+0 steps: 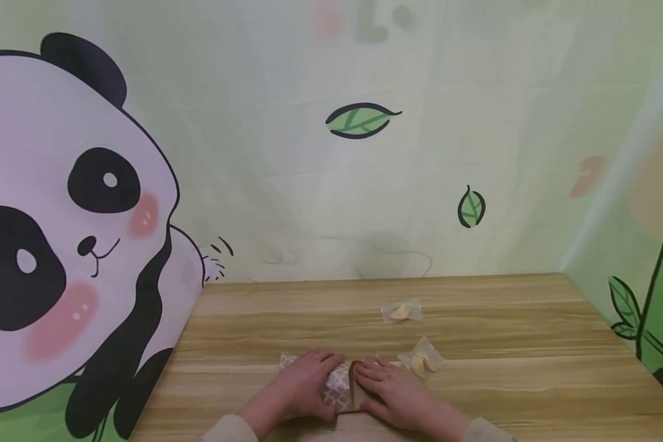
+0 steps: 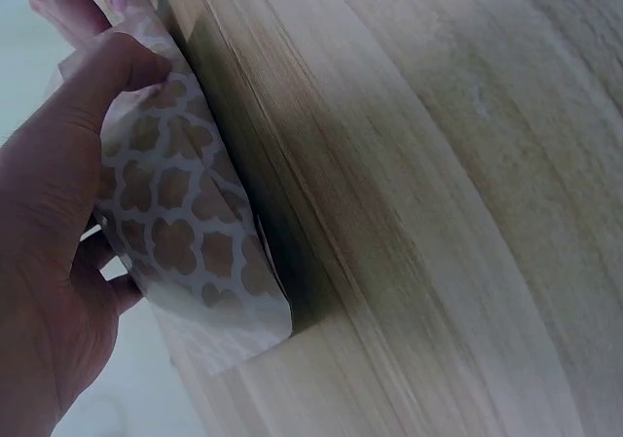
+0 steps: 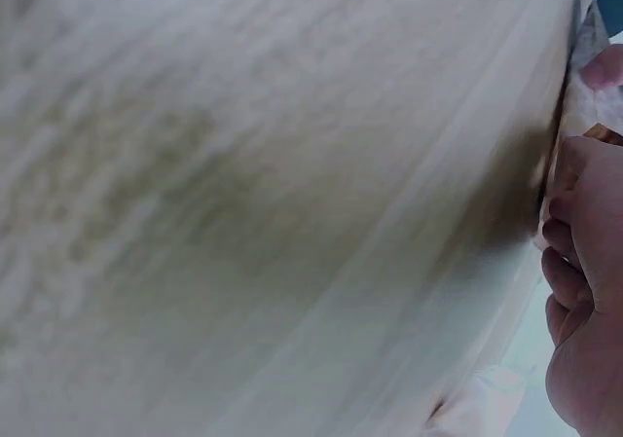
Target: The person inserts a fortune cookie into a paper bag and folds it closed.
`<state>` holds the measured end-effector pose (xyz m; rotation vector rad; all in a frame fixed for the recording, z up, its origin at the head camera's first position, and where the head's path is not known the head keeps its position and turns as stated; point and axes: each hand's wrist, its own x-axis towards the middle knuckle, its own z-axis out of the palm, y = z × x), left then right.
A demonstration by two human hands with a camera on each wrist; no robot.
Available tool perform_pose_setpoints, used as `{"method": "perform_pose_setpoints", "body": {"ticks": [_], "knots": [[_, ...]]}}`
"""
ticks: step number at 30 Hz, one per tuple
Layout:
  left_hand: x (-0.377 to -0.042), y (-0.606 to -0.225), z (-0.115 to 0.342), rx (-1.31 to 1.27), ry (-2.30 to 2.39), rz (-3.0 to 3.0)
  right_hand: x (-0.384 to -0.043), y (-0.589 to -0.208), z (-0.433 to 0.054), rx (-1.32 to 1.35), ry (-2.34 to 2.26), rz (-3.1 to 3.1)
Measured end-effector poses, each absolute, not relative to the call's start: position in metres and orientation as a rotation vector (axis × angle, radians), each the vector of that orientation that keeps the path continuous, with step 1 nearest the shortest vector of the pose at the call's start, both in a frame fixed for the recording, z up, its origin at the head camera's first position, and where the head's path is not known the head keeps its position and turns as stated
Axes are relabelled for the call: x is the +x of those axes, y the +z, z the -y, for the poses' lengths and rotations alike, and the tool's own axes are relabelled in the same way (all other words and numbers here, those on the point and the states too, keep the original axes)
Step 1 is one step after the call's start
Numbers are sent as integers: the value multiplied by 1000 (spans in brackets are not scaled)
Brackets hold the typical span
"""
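Observation:
A paper bag with a white lattice print on brown lies flat on the table, its plain brown end to the right. My left hand grips the printed part, thumb on the near side and fingers over the far side. At the brown end my right hand holds the bag between thumb and fingers. In the left wrist view the bag looks creased, with the left thumb pressing its top. The right wrist view shows curled right-hand fingers at the bag's edge. What the bag contains is hidden.
A fortune cookie in a clear wrapper lies just beyond my right hand, and a second wrapped cookie sits farther back. The wooden table ends at a printed cloth backdrop with a panda on the left.

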<state>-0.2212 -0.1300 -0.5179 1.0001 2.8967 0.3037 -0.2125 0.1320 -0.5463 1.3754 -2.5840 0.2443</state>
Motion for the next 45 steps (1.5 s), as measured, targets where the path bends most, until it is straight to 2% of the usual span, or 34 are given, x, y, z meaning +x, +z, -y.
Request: {"method": "perform_pose_setpoints", "body": {"ticks": [5,18,24,30,38,45], "knots": [[-220,-518,132,922,450,-2863,-212,-540,-133,1360,307,2629],[-222,-524,131,989,430,-2856,-213,-533,-135,1337,277,2730],[-224,-522,133,957,486,-2851,-219,-538,-137,1369,237,2652],[-222,-527,135,908,580,-2855,-221,-526,-142,1367,303,2746],[-222,-530,141,919,635,-2853,-264,-484,-161,1139,547,2782],[-220,-535,140,914,673,-2834,-312,-462,-179,1060,474,2826]]}}
